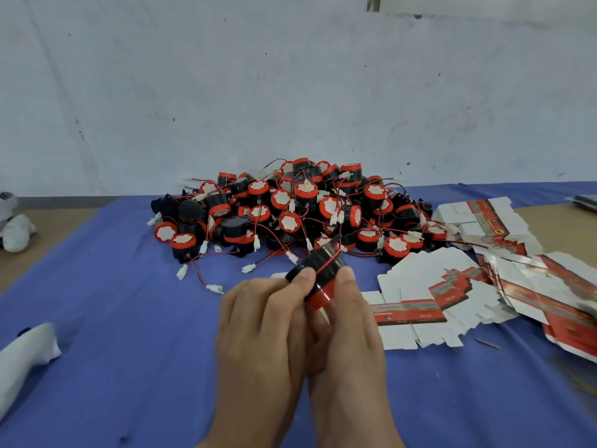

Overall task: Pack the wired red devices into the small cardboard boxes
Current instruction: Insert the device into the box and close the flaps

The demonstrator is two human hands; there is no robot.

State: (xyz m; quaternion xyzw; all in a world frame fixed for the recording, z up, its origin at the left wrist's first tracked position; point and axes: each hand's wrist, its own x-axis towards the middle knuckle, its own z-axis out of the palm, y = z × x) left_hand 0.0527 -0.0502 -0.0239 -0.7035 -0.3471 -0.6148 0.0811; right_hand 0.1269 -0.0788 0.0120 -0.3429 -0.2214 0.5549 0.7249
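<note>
Both my hands hold one wired red device, a black cylinder with a red end and a thin red wire wound round its body. My left hand grips it from the left with the thumb on the black part. My right hand grips it from the right, thumb on its side. Behind it lies a big pile of the same red-and-black devices with white plugs on red-black wires. Flat, unfolded small cardboard boxes, white with red print, lie spread to the right.
A blue cloth covers the table, with bare brown tabletop at the left and far right. White cloth items lie at the left edge and far left. A white wall stands behind the pile.
</note>
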